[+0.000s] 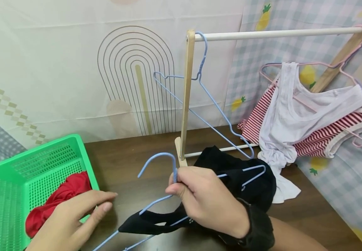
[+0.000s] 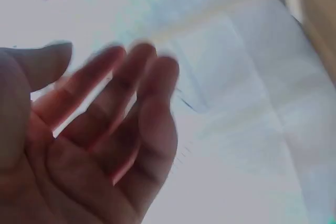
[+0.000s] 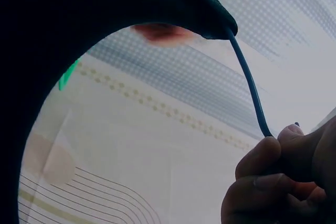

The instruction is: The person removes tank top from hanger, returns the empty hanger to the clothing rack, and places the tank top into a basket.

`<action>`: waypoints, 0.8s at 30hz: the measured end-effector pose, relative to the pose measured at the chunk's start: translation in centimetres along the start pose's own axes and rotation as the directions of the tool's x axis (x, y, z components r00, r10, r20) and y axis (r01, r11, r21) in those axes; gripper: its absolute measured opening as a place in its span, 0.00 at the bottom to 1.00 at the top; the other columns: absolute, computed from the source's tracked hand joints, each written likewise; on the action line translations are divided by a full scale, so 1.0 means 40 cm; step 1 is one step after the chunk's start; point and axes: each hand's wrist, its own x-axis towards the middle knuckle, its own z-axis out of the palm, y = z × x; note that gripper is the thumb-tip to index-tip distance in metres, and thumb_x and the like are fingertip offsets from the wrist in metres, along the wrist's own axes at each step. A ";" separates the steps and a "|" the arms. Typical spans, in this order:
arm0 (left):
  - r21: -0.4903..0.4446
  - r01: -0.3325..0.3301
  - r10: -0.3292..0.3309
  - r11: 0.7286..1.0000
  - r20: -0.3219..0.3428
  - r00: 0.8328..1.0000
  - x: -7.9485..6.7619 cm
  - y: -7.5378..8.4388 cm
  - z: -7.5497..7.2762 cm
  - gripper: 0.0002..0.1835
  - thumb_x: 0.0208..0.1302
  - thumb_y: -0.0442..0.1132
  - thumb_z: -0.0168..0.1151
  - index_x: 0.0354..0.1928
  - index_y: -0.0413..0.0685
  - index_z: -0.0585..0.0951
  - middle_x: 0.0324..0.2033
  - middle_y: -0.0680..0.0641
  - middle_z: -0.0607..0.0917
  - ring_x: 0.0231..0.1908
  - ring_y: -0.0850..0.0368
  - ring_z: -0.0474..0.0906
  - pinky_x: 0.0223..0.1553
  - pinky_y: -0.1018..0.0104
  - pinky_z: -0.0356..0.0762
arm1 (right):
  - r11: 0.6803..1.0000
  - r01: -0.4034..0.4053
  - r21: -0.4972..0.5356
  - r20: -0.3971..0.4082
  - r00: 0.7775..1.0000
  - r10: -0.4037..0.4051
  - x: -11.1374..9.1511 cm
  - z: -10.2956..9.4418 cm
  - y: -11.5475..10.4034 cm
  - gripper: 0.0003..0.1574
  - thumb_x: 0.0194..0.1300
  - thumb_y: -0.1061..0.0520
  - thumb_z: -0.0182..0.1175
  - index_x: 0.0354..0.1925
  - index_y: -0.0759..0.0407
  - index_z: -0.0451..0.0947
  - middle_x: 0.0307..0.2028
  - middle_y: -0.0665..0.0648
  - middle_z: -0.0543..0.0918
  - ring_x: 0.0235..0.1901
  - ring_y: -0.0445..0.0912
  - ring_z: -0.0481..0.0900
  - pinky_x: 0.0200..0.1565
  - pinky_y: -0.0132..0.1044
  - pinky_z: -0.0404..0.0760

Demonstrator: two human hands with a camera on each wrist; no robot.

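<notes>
My right hand pinches a light blue clothes hanger just below its hook. A black garment with straps hangs on that hanger; one strap lies over the near arm, whose end sticks out past it. The other hanger end pokes out over the black cloth. In the right wrist view, fingers curl round the hanger wire beside the dark cloth. My left hand is held over the basket's right side, fingers relaxed and holding nothing. Its palm looks bare in the left wrist view.
A green plastic basket at left holds a red cloth. Behind my right hand stands a wood-and-white rack, with a bare blue hanger at its left end. A white tank top and red-striped garment hang at right.
</notes>
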 end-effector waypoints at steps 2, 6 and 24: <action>-0.029 -0.080 0.081 0.996 0.031 0.996 0.010 0.029 -0.009 0.26 0.58 0.39 0.77 0.57 0.71 0.84 0.49 0.69 0.86 0.46 0.72 0.83 0.50 0.89 0.72 | 0.999 0.019 -0.047 0.006 1.000 -0.019 0.000 0.017 0.005 0.13 0.76 0.51 0.57 0.34 0.54 0.76 0.27 0.46 0.79 0.26 0.33 0.68 0.31 0.16 0.69; 0.018 -0.186 0.185 0.982 0.010 0.983 0.032 0.087 0.008 0.21 0.62 0.49 0.75 0.57 0.70 0.83 0.48 0.69 0.86 0.44 0.72 0.83 0.46 0.84 0.77 | 0.991 0.042 -0.129 0.004 0.999 -0.042 -0.004 0.042 0.016 0.18 0.78 0.46 0.50 0.33 0.53 0.76 0.26 0.44 0.79 0.25 0.33 0.69 0.32 0.16 0.67; 0.080 -0.291 0.302 0.953 -0.320 0.898 0.060 0.093 0.074 0.26 0.82 0.55 0.47 0.34 0.48 0.86 0.29 0.55 0.83 0.31 0.62 0.77 0.33 0.76 0.77 | 0.987 0.015 -0.162 -0.084 0.996 -0.029 0.006 0.024 0.036 0.17 0.79 0.49 0.53 0.35 0.57 0.78 0.27 0.48 0.78 0.26 0.36 0.70 0.33 0.22 0.73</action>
